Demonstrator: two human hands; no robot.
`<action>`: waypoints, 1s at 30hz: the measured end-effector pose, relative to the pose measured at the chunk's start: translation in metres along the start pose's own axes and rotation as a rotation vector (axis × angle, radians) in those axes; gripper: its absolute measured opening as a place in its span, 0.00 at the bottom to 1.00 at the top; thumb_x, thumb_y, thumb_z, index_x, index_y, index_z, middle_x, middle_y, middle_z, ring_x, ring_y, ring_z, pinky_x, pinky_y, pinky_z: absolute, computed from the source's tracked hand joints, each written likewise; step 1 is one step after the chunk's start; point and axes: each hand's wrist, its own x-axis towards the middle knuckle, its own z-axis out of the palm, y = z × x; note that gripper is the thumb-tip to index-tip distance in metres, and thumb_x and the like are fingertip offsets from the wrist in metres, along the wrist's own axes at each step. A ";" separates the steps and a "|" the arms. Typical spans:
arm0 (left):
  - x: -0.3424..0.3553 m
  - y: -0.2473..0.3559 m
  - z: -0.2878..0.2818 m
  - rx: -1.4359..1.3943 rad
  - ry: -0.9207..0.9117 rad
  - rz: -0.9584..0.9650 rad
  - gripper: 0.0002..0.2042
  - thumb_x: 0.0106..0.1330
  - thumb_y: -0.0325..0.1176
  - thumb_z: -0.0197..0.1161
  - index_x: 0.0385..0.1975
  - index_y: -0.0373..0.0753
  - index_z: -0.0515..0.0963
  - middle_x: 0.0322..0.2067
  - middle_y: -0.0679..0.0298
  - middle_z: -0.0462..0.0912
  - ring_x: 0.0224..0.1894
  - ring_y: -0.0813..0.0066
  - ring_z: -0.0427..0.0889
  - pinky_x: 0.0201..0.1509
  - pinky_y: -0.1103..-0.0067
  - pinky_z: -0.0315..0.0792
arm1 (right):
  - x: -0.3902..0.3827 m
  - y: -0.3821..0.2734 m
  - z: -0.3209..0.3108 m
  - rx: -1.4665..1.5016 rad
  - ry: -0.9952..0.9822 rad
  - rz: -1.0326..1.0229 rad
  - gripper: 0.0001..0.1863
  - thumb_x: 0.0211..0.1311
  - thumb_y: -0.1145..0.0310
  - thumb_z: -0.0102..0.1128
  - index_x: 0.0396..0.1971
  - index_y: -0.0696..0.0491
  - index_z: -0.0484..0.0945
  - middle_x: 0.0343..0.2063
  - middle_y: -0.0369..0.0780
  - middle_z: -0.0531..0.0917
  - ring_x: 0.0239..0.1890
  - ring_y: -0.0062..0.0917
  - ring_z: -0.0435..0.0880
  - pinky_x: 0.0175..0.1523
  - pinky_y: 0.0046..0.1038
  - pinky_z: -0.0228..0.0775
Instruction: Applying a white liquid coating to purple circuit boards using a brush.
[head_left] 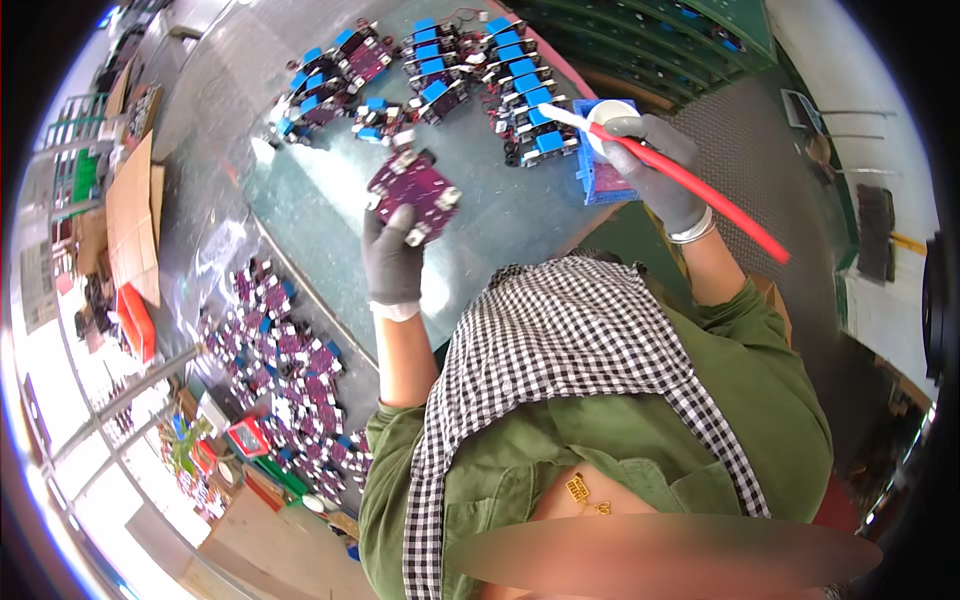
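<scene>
My left hand (393, 262), in a grey glove, is closed on the near edge of a purple circuit board (415, 190) with white connectors, raised above the green tabletop. In my right hand (660, 165), also gloved, is a long, slim red-handled brush (715, 198), its pale tapered head pointing left. Just under that brush, a round white pot (612, 110) sits in a blue tray (607, 187) at the table's right side. The fingers of my right hand partly cover the pot, so its contents cannot be made out.
Rows of boards with blue blocks (523, 68) stand at the table's far right, with more boards (365, 62) at the far middle. A large heap of purple boards (290, 370) lies on the left. Flattened cardboard (133, 215) leans at far left; green shelving (640, 45) stands behind.
</scene>
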 end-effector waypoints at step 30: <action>-0.036 -0.003 0.024 0.203 0.047 0.231 0.30 0.62 0.39 0.69 0.62 0.36 0.67 0.55 0.57 0.77 0.56 0.62 0.78 0.59 0.66 0.73 | 0.006 0.009 -0.006 0.386 -0.083 0.220 0.05 0.60 0.71 0.63 0.30 0.57 0.82 0.25 0.37 0.83 0.27 0.16 0.81 0.34 0.20 0.73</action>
